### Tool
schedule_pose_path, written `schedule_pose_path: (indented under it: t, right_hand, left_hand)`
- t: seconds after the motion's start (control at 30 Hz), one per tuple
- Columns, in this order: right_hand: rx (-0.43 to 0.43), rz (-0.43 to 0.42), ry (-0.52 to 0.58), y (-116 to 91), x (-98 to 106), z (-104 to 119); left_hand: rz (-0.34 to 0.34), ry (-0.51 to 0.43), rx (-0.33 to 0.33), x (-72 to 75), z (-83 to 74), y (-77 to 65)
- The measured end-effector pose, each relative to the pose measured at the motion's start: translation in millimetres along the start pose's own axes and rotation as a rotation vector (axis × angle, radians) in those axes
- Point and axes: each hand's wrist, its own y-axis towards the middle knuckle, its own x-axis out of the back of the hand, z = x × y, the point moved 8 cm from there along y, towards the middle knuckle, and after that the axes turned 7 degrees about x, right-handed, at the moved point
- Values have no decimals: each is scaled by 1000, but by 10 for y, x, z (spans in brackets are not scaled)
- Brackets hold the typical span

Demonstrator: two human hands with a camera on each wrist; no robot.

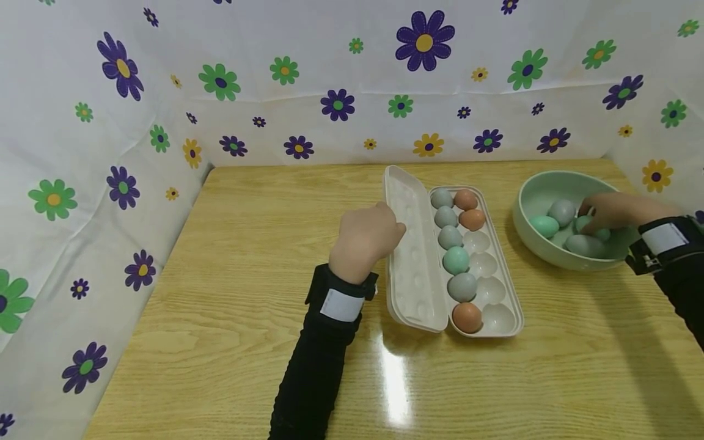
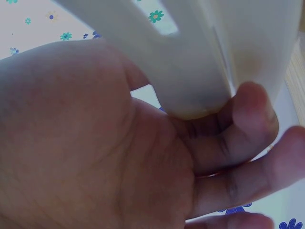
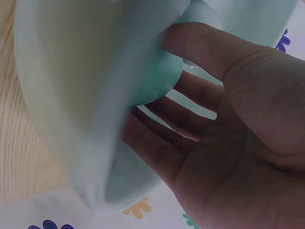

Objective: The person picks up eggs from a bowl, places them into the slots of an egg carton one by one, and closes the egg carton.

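Note:
An open white egg carton (image 1: 514,293) lies on the table with its lid (image 1: 409,269) folded out to the left. My left hand (image 1: 367,238) grips the lid's outer edge, its fingers curled round it in the left wrist view. Grey eggs, a green egg (image 1: 456,260) and a brown egg (image 1: 467,317) fill the left row. Two brown eggs sit at the far end of the right row, above several bare cups. Inside the pale green bowl (image 1: 555,253), my right hand (image 1: 607,211) holds a green egg (image 3: 159,78) between thumb and fingers.
Around that held egg, the bowl contains another green egg (image 1: 544,227) and grey eggs (image 1: 585,245). The wooden table (image 1: 247,293) is bordered at the back and sides by a white flowered cloth (image 1: 308,43). The bowl stands right of the carton, near the back right corner.

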Motion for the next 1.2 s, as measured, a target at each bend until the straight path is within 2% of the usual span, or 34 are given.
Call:
schedule_pose_path:
  t: [0.33,0.6,0.9,1.2]
  right_hand:
    - [-41,13,56,1,-21,0]
    - [-14,24,44,38,-29,21]
    - [7,-41,41,108,67,97]
    - [12,-47,23,105,83,146]
  left_hand:
    - [2,-17,3,-5,17,1]
    - [-7,-16,-3,-8,15,15]
    - [-5,-14,-1,-4,26,12]
    - [-4,-22,-9,-2,15,5]
